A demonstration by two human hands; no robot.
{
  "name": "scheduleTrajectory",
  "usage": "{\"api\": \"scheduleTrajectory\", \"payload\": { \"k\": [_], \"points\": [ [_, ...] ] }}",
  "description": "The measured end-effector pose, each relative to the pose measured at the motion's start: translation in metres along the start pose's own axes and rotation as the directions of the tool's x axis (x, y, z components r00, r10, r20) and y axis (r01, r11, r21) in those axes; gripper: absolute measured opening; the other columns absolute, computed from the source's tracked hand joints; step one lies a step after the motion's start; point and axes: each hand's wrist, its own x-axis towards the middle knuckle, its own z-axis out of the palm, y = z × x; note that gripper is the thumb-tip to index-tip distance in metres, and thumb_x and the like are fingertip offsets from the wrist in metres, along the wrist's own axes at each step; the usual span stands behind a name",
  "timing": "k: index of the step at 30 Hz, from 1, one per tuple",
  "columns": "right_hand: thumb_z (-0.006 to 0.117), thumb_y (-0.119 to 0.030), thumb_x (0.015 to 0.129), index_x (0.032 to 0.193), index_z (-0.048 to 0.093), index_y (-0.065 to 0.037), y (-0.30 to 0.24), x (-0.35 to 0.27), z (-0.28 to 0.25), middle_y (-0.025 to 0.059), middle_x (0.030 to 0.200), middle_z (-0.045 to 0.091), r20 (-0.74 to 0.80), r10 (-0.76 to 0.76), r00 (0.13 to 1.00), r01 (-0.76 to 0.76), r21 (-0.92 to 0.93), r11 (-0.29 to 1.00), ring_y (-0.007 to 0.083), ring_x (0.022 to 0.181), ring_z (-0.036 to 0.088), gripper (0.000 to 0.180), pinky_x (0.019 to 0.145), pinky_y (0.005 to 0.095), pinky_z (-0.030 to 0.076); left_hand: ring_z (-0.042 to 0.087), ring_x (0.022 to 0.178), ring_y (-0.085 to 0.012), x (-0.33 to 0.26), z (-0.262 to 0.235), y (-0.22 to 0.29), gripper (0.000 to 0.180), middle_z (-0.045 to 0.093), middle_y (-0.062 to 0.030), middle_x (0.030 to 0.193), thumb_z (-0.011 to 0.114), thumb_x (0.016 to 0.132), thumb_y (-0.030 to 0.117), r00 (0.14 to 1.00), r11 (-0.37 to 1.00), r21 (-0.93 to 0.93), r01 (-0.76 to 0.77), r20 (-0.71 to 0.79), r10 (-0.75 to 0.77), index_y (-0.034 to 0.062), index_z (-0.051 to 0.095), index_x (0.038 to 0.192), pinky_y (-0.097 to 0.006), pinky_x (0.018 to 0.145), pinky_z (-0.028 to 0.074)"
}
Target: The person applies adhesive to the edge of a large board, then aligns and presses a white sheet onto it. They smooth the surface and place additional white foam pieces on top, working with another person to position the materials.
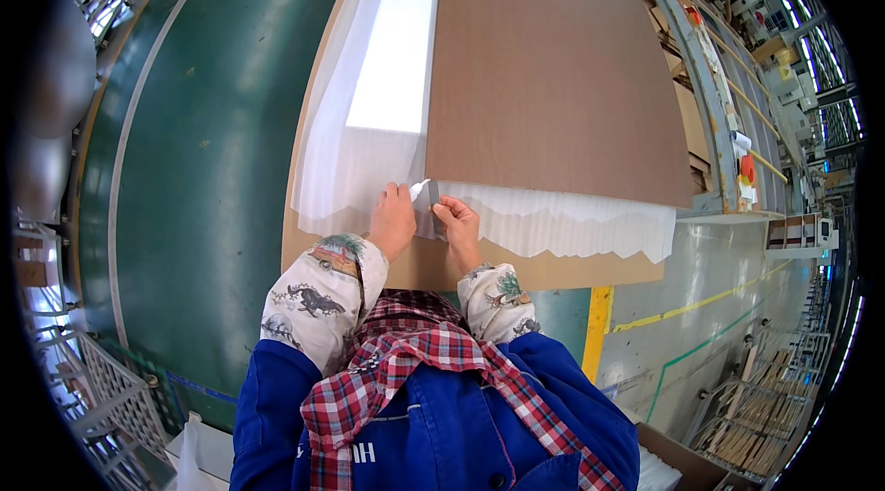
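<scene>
From where I stand, the person's left hand (393,224) grips a small white tapered tube (418,189), its tip beside a thin grey strip (435,205) that the right hand (459,225) pinches at the near left corner of a large brown panel (558,67). Under the panel spreads wavy-edged white wrapping (572,222) over a cardboard sheet (599,272), with green floor (221,122) to the left and a wire cart (761,390) of wooden pieces off to the right.
</scene>
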Motion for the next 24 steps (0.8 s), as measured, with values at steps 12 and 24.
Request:
{"api": "scheduleTrajectory", "payload": {
  "k": [12,24],
  "points": [
    [0.061,-0.003,0.078,0.096,0.06,0.001,0.007,0.002,-0.005,0.0025,0.08,0.062,-0.008,-0.01,1.0,0.01,0.012,1.0,0.0053,0.065,0.055,0.018,0.057,0.0172,0.042,0.054,0.083,-0.0344,0.007,-0.008,0.009,0.017,0.049,-0.019,0.089,0.052,0.072,0.001,0.995,0.992,0.127,-0.011,0.095,-0.001,-0.0045,0.047,0.088,-0.041,0.067,0.049],
    [0.061,-0.001,0.077,0.096,0.058,0.004,0.004,0.001,-0.005,0.0057,0.082,0.062,-0.001,0.053,0.999,-0.053,0.045,0.998,0.0096,0.071,0.058,0.019,0.064,0.0204,0.046,0.056,0.082,-0.0313,0.009,-0.017,0.014,0.02,0.049,-0.0179,0.091,0.055,0.071,0.002,0.989,0.96,0.263,-0.093,0.135,0.059,-0.0052,0.048,0.088,-0.036,0.064,0.051]
  ]
}}
